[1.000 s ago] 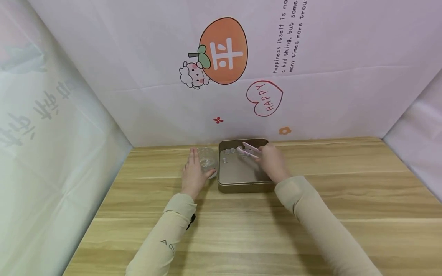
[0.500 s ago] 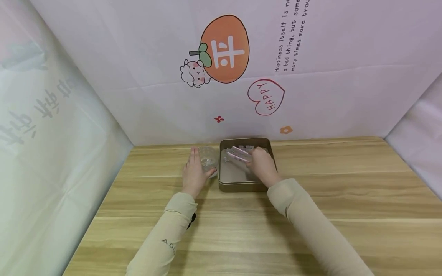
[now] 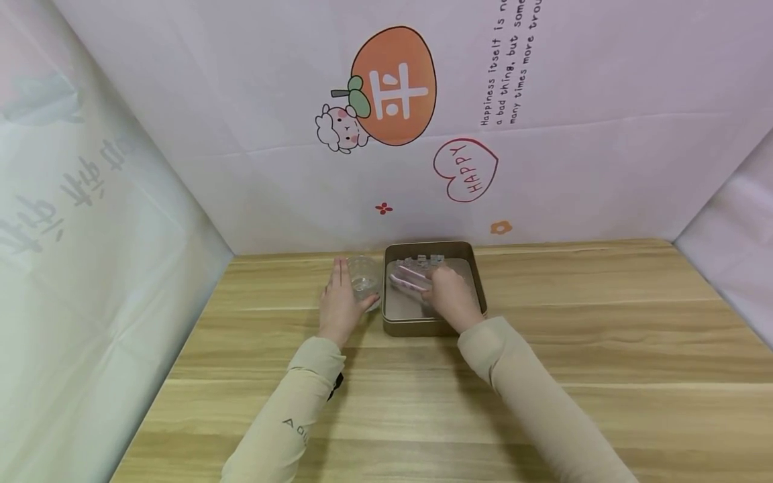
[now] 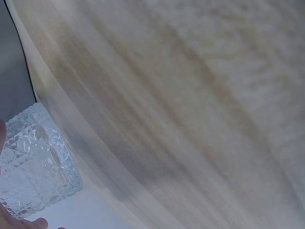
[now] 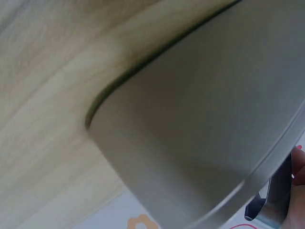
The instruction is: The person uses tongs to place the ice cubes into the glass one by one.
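Observation:
My left hand (image 3: pixel 339 305) holds a clear glass cup (image 3: pixel 365 276), thumb on the near side and fingers along its left. Its cut pattern shows in the left wrist view, where the glass (image 4: pixel 38 162) sits between parts of the hand. My right hand (image 3: pixel 451 296) grips pale pink tongs (image 3: pixel 408 282) inside a shallow metal tin (image 3: pixel 417 328). Several small clear cubes (image 3: pixel 437 258) lie near the tin's back wall. Whether the tongs' tips pinch a cube cannot be made out. The right wrist view shows mostly the tin's outer side (image 5: pixel 181 119), with the tongs' dark rear end (image 5: pixel 279 198) beyond.
The tin stands just right of the glass, near the back edge of the wooden table (image 3: pixel 386 416). A white printed cloth (image 3: pixel 272 134) hangs directly behind them. Another cloth panel (image 3: pixel 121 268) borders the table's left side.
My right hand has moved left and slightly nearer with the tongs, from the tin's back right toward its left side. The left hand stays at the glass cup.

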Demonstrator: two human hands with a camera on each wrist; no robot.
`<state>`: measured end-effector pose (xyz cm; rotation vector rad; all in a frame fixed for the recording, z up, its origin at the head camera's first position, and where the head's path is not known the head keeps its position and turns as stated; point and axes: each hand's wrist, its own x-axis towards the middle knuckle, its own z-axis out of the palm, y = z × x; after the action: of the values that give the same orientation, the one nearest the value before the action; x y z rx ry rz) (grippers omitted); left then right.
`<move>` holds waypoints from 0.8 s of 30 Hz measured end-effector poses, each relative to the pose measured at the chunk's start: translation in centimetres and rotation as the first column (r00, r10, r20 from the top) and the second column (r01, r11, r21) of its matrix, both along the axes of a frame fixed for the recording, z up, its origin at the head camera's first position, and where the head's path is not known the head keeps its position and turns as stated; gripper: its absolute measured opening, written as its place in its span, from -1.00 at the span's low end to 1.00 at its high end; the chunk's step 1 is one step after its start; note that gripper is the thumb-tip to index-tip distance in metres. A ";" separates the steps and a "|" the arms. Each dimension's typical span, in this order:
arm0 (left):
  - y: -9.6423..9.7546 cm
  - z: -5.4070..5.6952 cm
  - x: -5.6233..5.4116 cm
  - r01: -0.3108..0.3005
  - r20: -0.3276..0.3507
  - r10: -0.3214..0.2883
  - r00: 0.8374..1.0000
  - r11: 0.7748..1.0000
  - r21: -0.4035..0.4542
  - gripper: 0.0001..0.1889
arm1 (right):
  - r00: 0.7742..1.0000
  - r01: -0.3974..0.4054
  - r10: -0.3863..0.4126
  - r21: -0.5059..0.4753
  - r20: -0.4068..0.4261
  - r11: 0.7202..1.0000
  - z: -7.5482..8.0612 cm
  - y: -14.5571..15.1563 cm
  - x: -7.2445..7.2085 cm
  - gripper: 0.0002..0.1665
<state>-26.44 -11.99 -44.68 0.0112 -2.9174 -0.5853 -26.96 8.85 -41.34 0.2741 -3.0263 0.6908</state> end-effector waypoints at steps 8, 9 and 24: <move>0.0 0.0 -0.1 0.000 0.013 0.000 1.000 1.000 -0.012 0.14 | 0.999 -0.020 0.018 0.048 0.026 0.999 -0.3 -0.5 0.0 -0.59; 0.0 0.0 0.0 0.000 0.012 0.000 1.000 1.000 -0.014 0.14 | 1.000 -0.019 0.018 0.053 0.025 0.998 -0.3 -0.6 -0.1 -0.59; 0.1 0.1 0.0 -0.001 0.001 0.001 1.000 1.000 -0.010 0.12 | 1.000 0.016 -0.015 0.057 -0.007 0.998 -0.8 -0.8 -0.1 -0.70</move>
<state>-26.49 -11.91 -44.63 0.0113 -2.9213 -0.5706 -27.08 8.05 -42.15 0.2532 -3.0421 0.6026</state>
